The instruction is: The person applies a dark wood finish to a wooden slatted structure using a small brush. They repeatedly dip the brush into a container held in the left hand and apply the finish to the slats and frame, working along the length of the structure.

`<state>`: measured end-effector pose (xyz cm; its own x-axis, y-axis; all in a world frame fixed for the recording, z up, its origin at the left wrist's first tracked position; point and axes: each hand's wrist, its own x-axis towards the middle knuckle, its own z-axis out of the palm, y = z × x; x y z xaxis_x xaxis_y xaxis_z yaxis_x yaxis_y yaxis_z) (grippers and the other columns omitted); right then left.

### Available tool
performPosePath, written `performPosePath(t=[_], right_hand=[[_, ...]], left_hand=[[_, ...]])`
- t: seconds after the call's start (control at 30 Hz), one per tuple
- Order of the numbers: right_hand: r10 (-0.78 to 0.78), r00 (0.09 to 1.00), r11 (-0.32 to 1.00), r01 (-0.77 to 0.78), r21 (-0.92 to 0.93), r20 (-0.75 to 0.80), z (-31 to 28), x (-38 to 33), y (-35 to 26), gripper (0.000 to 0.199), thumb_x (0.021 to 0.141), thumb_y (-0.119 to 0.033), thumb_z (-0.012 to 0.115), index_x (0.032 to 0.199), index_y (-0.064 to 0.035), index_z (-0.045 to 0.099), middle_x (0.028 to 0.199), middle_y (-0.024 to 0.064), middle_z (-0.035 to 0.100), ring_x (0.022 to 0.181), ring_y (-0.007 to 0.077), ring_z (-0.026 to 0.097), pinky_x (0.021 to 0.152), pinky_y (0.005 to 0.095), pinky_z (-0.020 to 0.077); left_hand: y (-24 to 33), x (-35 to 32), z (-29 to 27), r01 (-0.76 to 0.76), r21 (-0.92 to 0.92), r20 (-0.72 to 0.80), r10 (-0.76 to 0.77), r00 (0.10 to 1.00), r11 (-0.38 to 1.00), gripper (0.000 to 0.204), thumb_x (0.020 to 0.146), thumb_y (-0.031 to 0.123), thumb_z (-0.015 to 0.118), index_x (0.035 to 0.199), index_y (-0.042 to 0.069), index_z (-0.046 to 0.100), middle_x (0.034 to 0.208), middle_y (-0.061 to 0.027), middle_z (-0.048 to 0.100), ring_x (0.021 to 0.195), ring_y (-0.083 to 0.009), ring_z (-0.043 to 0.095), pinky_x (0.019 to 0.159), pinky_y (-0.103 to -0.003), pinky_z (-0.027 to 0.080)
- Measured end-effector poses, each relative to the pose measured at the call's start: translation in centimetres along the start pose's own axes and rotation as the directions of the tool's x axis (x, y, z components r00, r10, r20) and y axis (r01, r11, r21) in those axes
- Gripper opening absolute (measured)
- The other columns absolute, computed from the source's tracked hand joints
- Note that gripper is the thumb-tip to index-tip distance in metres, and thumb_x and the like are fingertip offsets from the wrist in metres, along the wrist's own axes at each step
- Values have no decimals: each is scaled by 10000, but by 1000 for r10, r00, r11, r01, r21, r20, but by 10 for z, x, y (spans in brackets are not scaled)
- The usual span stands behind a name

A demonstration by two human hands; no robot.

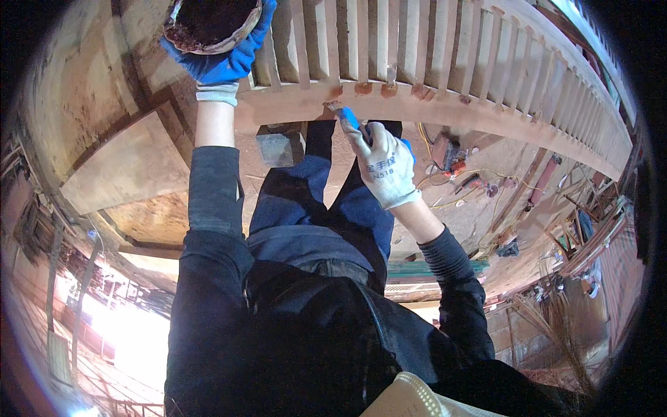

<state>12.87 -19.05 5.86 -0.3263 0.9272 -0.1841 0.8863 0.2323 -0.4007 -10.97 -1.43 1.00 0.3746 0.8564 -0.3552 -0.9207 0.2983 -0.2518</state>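
Observation:
My left hand (224, 69), in a blue and white work glove, holds a round bowl (243, 36) from below. Dark reddish-brown paste fills part of it. My right hand (385, 165), gloved in white with blue on the finger side, grips a small tool whose handle is mostly hidden by the fingers. The brown-smeared tip (333, 106) of this tool is at the curved wooden rail (292, 104); whether it is a putty knife or a brush is hard to make out. Reddish-brown patches (389, 90) mark the rail where slats (363, 42) meet it.
A grey block-shaped object (281, 147) stands under the rail beside my legs. On the floor to the right lie a power tool (445, 153) and a yellow cord (431, 182). A large curved wooden panel (118, 156) is at the left. Wood pieces (590, 243) are piled far right.

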Motion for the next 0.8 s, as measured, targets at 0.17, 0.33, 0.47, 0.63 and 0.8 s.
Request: performPosePath(t=[0.17, 0.33, 0.47, 0.63, 0.8], right_hand=[[44, 999, 999, -42, 34, -33, -5, 17, -2, 570, 809, -77, 612, 1353, -223, 525, 870, 98, 557, 664, 254, 623, 532, 373, 495], [230, 956, 964, -250, 93, 181, 2, 6, -6, 449, 837, -137, 618, 1279, -186, 558, 921, 89, 570, 683, 256, 633, 536, 370, 497], [54, 999, 998, -54, 18, -7, -15, 22, -6, 479, 850, -112, 594, 1323, -135, 524, 881, 90, 543, 681, 244, 622, 539, 371, 499], [11, 998, 995, -4, -101, 64, -3, 11, -7, 590, 828, -99, 590, 1397, -149, 446, 843, 73, 509, 651, 197, 596, 475, 321, 481], [47, 999, 998, -46, -39, 1, -22, 26, -5, 567, 852, -96, 575, 1400, -155, 444, 813, 72, 495, 644, 195, 598, 475, 319, 486]], left_hand=[[-3, 2, 3, -79, -36, -17, 79, 997, 996, 730, 711, 426, 684, 1335, 91, 506, 1384, -185, 476, 1321, -402, 381, 1092, -611, 294], [-6, 3, 4, -52, 25, -8, 52, 999, 998, 711, 715, 410, 688, 1325, 88, 517, 1380, -180, 482, 1318, -400, 385, 1090, -609, 300], [-2, 2, 1, -55, -6, -18, 55, 998, 998, 725, 703, 410, 700, 1326, 88, 515, 1383, -187, 476, 1320, -401, 382, 1091, -608, 299], [-4, 7, 0, -41, -8, -16, 40, 999, 999, 740, 696, 411, 705, 1332, 87, 508, 1391, -192, 465, 1323, -404, 376, 1092, -609, 297], [-2, 3, 0, -55, -4, -11, 55, 998, 998, 755, 689, 412, 711, 1337, 86, 501, 1398, -197, 454, 1326, -407, 371, 1093, -609, 295]])
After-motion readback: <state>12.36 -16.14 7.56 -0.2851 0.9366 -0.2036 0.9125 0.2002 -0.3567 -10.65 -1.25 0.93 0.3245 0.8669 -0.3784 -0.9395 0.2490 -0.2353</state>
